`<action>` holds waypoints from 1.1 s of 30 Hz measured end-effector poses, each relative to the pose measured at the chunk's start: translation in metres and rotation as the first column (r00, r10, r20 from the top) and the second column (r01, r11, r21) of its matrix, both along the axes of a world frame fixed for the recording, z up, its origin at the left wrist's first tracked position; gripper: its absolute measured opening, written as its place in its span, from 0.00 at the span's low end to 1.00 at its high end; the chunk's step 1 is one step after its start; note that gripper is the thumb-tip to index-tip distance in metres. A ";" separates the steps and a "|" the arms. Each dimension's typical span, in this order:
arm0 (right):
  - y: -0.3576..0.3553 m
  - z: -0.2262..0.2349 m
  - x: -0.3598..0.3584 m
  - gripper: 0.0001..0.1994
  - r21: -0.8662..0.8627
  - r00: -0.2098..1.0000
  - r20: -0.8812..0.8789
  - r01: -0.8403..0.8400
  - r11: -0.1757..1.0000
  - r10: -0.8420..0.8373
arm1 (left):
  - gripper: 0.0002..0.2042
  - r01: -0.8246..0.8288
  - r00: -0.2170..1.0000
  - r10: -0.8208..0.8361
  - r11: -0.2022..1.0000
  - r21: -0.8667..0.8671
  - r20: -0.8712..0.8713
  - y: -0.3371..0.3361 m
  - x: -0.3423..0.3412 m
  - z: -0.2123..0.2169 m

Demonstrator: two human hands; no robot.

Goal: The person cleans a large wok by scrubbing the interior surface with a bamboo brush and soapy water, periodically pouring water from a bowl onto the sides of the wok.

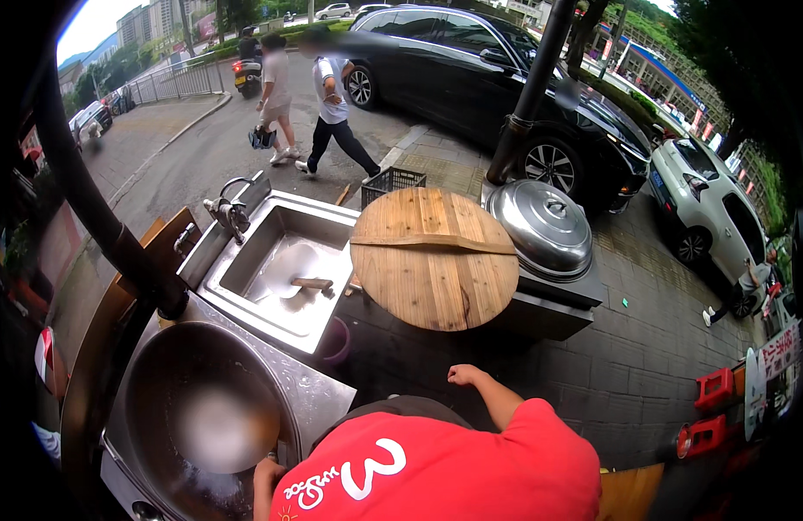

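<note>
My left hand (267, 473) is at the near right rim of a big dark wok (154, 395), its fingers closed and partly hidden; what they grip cannot be made out. Inside the wok a pale round patch is blurred. My right hand (462, 374) is held out over the pavement in a loose fist, with nothing visible in it. Beyond it lies a round wooden lid (432, 291) with a bar handle across its top. The steel sink (310, 221), left of the lid, contains a tool with a short wooden handle (312, 283).
A domed metal lid (540, 226) covers a pot on the right-hand stand. A faucet (228, 217) rises behind the sink, and a purple bucket (336, 339) stands below. Dark posts (532, 87) flank the work area. Two people walk past near a parked black car (454, 65).
</note>
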State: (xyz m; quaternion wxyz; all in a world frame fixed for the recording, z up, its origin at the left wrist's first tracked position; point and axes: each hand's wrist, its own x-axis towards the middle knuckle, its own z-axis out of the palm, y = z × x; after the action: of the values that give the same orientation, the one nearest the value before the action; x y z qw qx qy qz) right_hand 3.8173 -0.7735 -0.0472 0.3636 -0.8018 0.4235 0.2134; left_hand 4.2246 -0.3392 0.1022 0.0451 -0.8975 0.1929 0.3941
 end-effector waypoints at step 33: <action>-0.006 0.010 -0.075 0.12 0.082 0.874 -0.029 0.486 0.870 -0.485 | 0.25 0.364 0.931 -0.351 0.915 -0.173 0.101 -0.250 -0.012 -0.033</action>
State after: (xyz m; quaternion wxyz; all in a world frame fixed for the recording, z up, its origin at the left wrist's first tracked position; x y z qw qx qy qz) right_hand 3.7422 -0.7799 -0.0370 0.4381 -0.6526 0.6029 0.1366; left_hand 4.2125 -0.5895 0.0688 0.0374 -0.8602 0.3885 0.3283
